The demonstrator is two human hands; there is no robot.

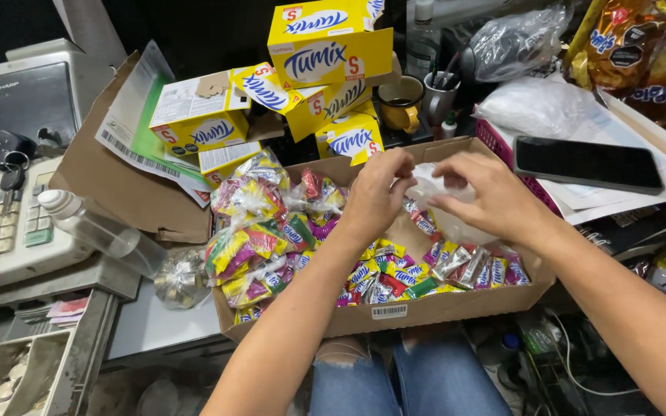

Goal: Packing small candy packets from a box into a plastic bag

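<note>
Gripping 1 clear plastic bag (442, 202), both hands' fingers (395, 171) pinch it above the candy box (425, 308).

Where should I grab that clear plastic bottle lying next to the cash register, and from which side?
Take the clear plastic bottle around its straight middle, coming down from above. It lies on its side, cap toward the cash register, so the round body is exposed on top, while the cardboard sheet crowds its far side. Both the left hand and right hand are busy with a small clear bag.

One head-worn view looks steeply down, close over a cardboard box (425, 308).
</note>
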